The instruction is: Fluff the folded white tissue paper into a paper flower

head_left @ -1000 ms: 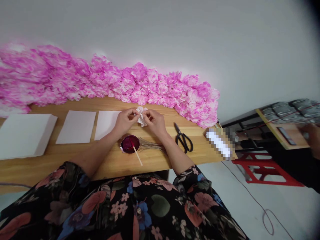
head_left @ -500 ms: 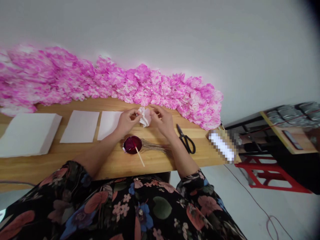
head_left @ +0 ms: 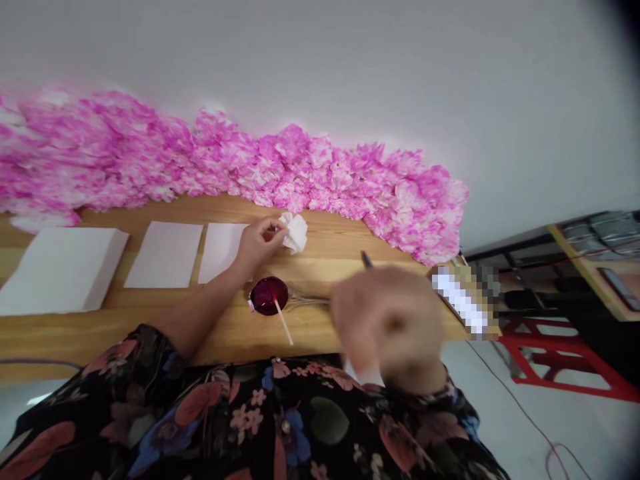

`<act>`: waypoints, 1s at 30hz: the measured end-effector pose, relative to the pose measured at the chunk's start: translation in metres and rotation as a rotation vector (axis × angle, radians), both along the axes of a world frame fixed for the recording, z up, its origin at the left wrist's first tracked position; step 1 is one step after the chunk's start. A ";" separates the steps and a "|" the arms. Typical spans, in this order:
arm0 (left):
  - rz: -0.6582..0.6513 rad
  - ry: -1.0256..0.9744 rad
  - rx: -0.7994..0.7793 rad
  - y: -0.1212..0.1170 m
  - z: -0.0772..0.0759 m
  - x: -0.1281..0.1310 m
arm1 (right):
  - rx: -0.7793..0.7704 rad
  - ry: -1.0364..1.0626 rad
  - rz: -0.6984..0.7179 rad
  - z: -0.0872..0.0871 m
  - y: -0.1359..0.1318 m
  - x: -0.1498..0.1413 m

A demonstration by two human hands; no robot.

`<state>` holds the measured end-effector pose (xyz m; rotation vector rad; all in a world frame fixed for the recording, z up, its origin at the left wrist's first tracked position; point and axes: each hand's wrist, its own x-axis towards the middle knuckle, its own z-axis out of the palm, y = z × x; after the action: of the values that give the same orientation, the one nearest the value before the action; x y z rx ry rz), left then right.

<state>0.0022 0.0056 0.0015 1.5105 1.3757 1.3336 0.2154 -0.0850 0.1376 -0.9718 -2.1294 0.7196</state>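
Note:
My left hand [head_left: 263,241] is closed in a pinch on a white crumpled-paper flower [head_left: 295,233], holding it above the wooden table. Smeared by motion, my right hand [head_left: 387,323] is raised near the table's front edge, and its fingers cannot be made out. Behind it shows the tip of the black scissors [head_left: 367,260]; the rest is hidden. Between my arms stands a small bowl of dark red liquid [head_left: 269,295] with a pale thin stick [head_left: 285,325] leaning in it. A bundle of thin brownish strands [head_left: 310,298] lies beside the bowl, running under my right hand.
Pink-and-white paper flowers [head_left: 293,167] are heaped along the wall. To the left lie a thick stack of white paper [head_left: 57,267] and two thinner sheets or piles [head_left: 165,253]. A pixelated box [head_left: 463,300] sits at the right end. A red stool [head_left: 555,347] stands beyond.
My right hand has let go of the white paper flower and moved toward me and right, now covering most of the scissors. My left hand still pinches the flower. The view has shifted slightly.

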 end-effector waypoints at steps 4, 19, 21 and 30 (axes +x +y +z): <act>0.028 -0.046 -0.005 0.000 0.001 0.002 | 0.174 -0.135 -0.308 -0.051 0.067 -0.020; -0.092 0.018 0.051 -0.002 -0.003 0.002 | 0.101 -0.192 -0.300 -0.123 0.095 -0.023; -0.105 0.045 0.055 -0.003 -0.003 0.003 | 0.052 -0.117 -0.295 -0.127 0.097 -0.020; -0.038 0.102 0.109 0.000 -0.004 0.001 | -0.018 -0.040 -0.318 -0.127 0.098 -0.020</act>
<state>0.0030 0.0059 -0.0026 1.6902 1.3485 1.3429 0.1953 0.0134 0.0101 -1.3065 -1.9407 0.5643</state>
